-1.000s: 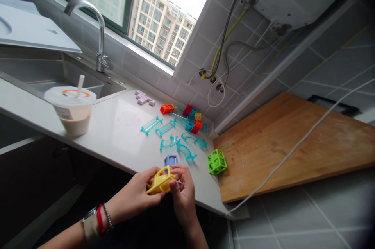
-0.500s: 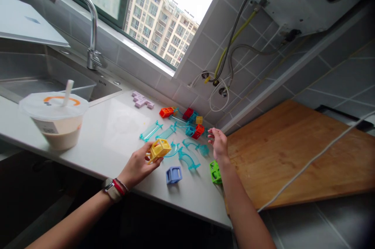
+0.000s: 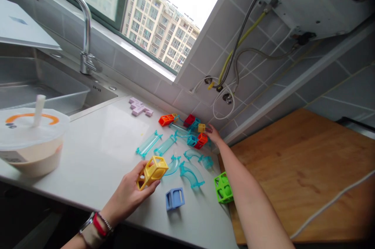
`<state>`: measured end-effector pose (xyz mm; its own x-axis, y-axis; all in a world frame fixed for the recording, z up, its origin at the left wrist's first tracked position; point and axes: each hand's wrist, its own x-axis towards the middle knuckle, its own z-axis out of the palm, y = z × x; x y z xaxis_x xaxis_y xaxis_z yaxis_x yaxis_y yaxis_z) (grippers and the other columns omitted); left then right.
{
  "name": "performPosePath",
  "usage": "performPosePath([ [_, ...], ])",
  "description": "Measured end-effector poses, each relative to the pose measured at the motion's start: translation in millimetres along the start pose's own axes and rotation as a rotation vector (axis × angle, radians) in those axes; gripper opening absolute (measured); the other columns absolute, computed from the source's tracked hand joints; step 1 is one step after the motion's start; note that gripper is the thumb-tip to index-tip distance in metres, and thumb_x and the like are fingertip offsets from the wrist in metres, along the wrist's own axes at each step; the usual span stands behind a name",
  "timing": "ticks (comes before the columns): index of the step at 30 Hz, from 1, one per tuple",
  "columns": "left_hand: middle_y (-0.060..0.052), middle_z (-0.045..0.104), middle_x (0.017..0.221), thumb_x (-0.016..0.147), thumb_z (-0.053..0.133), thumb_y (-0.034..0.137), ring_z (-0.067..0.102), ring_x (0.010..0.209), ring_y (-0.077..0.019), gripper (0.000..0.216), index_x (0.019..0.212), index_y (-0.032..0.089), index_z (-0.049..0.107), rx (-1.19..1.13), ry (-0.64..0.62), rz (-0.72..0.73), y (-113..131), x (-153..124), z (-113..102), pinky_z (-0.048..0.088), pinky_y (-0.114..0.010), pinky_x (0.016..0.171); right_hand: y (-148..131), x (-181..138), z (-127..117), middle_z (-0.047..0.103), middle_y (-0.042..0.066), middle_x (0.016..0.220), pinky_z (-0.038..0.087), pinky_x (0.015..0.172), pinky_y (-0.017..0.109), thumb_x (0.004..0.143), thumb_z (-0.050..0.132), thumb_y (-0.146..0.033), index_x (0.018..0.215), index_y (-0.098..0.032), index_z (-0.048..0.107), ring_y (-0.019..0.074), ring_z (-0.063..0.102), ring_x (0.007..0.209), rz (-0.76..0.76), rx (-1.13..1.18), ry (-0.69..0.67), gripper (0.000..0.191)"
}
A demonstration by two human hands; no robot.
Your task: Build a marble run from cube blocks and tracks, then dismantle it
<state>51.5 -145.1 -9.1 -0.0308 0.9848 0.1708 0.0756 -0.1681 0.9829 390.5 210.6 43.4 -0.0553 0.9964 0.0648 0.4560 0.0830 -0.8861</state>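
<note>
My left hand (image 3: 133,186) is closed around a yellow hollow toy block (image 3: 154,171), held above the front of the counter. Over at the back right, my right hand (image 3: 214,134) reaches out with its fingertips beside a small yellow cube block (image 3: 201,128); whether they touch it I cannot tell. Around that cube lie a red-orange block (image 3: 202,139), a dark red block (image 3: 190,120) and an orange block (image 3: 166,120). Clear teal track pieces, such as a curved one (image 3: 191,174) and a straight one (image 3: 149,143), lie between my hands. A blue block (image 3: 175,199) sits in front.
A green block (image 3: 223,188) is beside my right forearm, at the edge of a wooden board (image 3: 293,171). Pink pieces (image 3: 140,107) lie near the wall. At left are a drink cup (image 3: 32,139) with a straw and the sink (image 3: 43,81). A white cable (image 3: 334,205) crosses the board.
My right hand has moved away from me to the small yellow cube block. My left hand still holds the yellow block, now lower in view. The camera has shifted slightly.
</note>
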Motion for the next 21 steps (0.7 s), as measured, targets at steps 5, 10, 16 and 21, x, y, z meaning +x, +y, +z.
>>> performPosePath([
  [5,-0.001,0.075,0.100,0.090,0.071,0.043,0.073,0.085,-0.0206,0.044,0.126,0.025,0.054,0.010,-0.028,-0.027,0,-1,2,0.057,-0.025,0.074,17,20,3,0.075,0.009,0.125,0.062,0.093,0.043,0.071,0.084,-0.020,0.141,-0.025,0.059,0.0248,0.075,0.105,-0.017,-0.029,-0.067,0.074],
  [10,-0.001,0.075,0.100,0.091,0.069,0.044,0.073,0.084,-0.0201,0.043,0.127,0.025,0.054,0.012,-0.031,-0.046,1,0,3,0.057,-0.025,0.074,32,29,3,0.077,0.010,0.115,0.062,0.089,0.042,0.081,0.081,-0.025,0.126,-0.021,0.068,0.0242,0.075,0.098,-0.020,-0.096,-0.100,0.047],
  [16,-0.001,0.075,0.098,0.091,0.069,0.045,0.073,0.084,-0.0196,0.042,0.126,0.025,0.054,0.065,-0.002,-0.032,-2,-1,4,0.057,-0.024,0.073,40,32,-2,0.074,0.009,0.117,0.059,0.093,0.042,0.091,0.076,-0.031,0.114,-0.017,0.069,0.0231,0.072,0.105,-0.076,-0.111,-0.115,0.028],
  [21,-0.001,0.074,0.100,0.092,0.068,0.045,0.073,0.087,-0.0197,0.041,0.126,0.026,0.053,0.075,-0.018,-0.037,-2,0,4,0.057,-0.024,0.076,43,28,-2,0.080,0.009,0.109,0.059,0.091,0.039,0.073,0.084,-0.033,0.105,-0.021,0.071,0.0254,0.075,0.102,-0.101,-0.059,-0.078,0.037],
])
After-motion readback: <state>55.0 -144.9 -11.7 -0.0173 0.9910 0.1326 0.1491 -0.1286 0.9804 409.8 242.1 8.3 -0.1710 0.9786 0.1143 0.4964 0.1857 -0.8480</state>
